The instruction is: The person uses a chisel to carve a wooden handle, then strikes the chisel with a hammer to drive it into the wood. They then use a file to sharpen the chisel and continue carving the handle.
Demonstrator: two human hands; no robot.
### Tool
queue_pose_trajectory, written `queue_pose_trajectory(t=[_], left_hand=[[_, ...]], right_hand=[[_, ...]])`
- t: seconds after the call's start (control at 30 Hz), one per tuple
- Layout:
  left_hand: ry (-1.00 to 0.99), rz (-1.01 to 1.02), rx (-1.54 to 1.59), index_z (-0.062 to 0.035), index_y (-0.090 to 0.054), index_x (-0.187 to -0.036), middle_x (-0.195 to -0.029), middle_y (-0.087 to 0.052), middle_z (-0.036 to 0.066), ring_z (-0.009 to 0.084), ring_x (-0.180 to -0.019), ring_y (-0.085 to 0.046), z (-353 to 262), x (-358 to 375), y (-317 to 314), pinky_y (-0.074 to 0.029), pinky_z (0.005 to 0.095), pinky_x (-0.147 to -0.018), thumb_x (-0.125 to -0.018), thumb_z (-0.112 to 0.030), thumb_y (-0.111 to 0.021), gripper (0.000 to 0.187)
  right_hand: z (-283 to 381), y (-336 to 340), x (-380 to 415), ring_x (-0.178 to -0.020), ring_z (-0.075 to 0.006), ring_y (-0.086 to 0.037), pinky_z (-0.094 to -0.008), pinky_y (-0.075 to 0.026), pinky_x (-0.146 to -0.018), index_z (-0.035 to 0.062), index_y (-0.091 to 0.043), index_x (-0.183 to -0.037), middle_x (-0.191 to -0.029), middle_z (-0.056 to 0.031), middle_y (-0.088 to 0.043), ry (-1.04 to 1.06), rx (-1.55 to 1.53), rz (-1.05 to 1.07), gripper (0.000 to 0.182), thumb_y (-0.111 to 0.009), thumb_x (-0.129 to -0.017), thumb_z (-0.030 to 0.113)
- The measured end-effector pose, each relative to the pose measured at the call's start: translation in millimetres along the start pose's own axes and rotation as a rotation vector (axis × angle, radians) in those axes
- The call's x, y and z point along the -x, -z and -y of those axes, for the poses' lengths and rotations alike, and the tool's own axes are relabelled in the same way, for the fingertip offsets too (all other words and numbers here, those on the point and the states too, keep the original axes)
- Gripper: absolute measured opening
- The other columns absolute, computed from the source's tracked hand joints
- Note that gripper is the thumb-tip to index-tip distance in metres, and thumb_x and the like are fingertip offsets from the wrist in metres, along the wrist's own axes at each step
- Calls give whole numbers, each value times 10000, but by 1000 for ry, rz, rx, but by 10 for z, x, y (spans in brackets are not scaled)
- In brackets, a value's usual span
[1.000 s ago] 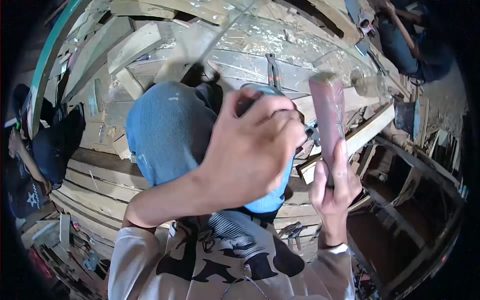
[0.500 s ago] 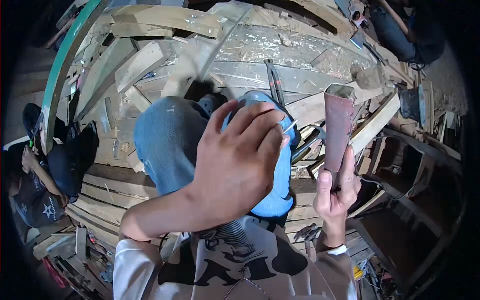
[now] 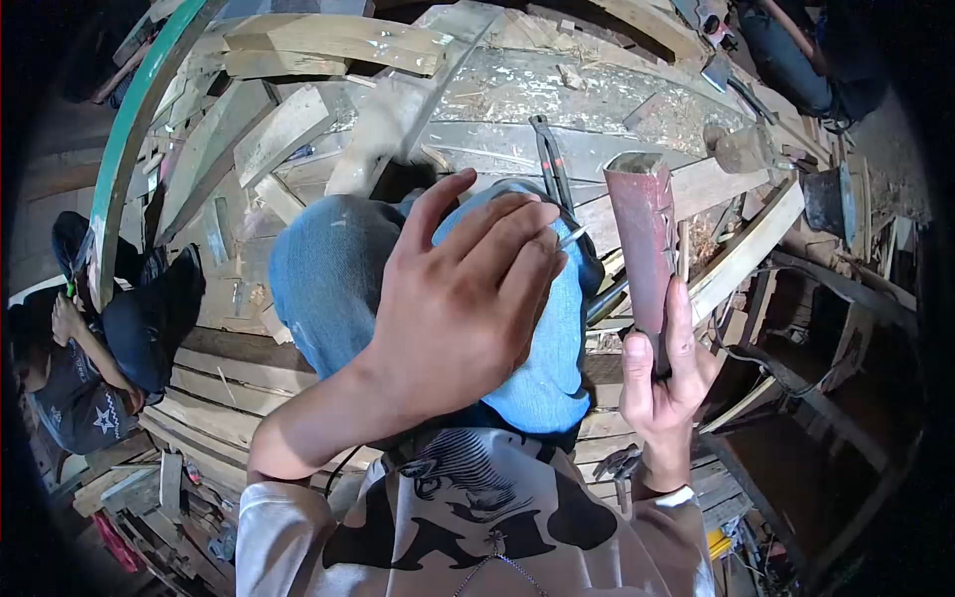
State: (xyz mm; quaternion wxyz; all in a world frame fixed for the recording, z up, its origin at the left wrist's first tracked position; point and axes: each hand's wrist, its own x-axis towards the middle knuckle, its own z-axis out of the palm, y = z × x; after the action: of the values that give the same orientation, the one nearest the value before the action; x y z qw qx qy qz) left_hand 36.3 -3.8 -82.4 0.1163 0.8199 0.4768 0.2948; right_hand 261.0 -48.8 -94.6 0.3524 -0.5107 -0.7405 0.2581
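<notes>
My left hand (image 3: 453,294) is raised in front of my knees, back towards me, index finger lifted and the others curled. A thin pale stick-like piece (image 3: 573,237) pokes out between its fingers. To the right, my right hand (image 3: 668,383) is wrapped round the dark lower end of a reddish-brown tapered block-like tool (image 3: 642,234). Its wide end points up, with a squarish grey-brown top. Beyond my knees (image 3: 338,269), long-handled pincers (image 3: 552,159) with dark handles and red marks lie on the boards. A dark tool handle (image 3: 605,300) shows beside my right leg.
Wooden planks and offcuts (image 3: 284,134) lie ahead, with a green-edged curved beam (image 3: 124,149) at left. An axe (image 3: 718,75) lies at the far right. One person (image 3: 95,348) sits at left, another (image 3: 811,60) at upper right. Dark wooden frames (image 3: 796,478) stand at right.
The reddish-brown tool's upper end has swung left towards my left hand. My left hand has shifted slightly left and down, its index finger lifting further from the others.
</notes>
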Motion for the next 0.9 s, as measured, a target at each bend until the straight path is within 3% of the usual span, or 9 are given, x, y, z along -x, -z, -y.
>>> queue_pose_trajectory(t=[0.07, 0.17, 0.27, 0.6, 0.7, 0.9], left_hand=[[-54, -82, -26, -9, -644, -940, -1071, -671, 117, 252, -1038, -648, 75, 10, -51, -445, 498, -974, -849, -120, -659, 144], [-38, -66, -11, 28, -655, -1006, -1041, -692, 144, 295, -992, -690, 50, -13, -11, -486, 483, -950, -837, -25, -663, 177], [-34, -64, -4, 42, -647, -997, -1041, -684, 158, 300, -998, -682, 62, -16, -24, -493, 482, -940, -834, -26, -656, 177], [-20, -86, 0, 58, -610, -1042, -1067, -657, 184, 325, -977, -672, 165, -7, -91, -522, 459, -886, -844, -61, -649, 234], [-22, -86, 6, 60, -614, -1022, -1038, -657, 182, 322, -956, -676, 222, -10, -96, -537, 448, -866, -831, -56, -666, 229], [-53, -102, 61, 73, -633, -955, -1024, -664, 179, 322, -948, -682, 243, -12, -103, -554, 427, -849, -798, -35, -694, 200]], right_hand=[[28, -4, -36, -775, -294, -719, -340, -553, -666, -54, -539, -1357, -953, -253, -696, 5, 20, -5, 497, -660, -885, 42], [33, -31, -81, -671, -252, -678, -326, -532, -595, -52, -549, -1348, -856, -214, -682, 41, 63, -13, 489, -666, -886, 60], [77, -45, -139, -611, -230, -645, -336, -508, -547, -25, -566, -1343, -793, -169, -658, 62, 90, -8, 487, -672, -875, 61], [270, -52, -371, -544, -209, -581, -354, -480, -523, 22, -571, -1361, -724, -125, -609, 39, 264, 105, 508, -674, -864, 50], [196, -60, -297, -536, -222, -573, -378, -476, -513, 82, -577, -1374, -717, -127, -602, 52, 278, 97, 519, -671, -865, 43], [310, -53, -501, -553, -225, -590, -370, -473, -485, 100, -576, -1378, -753, -134, -619, 0, 360, 192, 536, -686, -858, 35]])
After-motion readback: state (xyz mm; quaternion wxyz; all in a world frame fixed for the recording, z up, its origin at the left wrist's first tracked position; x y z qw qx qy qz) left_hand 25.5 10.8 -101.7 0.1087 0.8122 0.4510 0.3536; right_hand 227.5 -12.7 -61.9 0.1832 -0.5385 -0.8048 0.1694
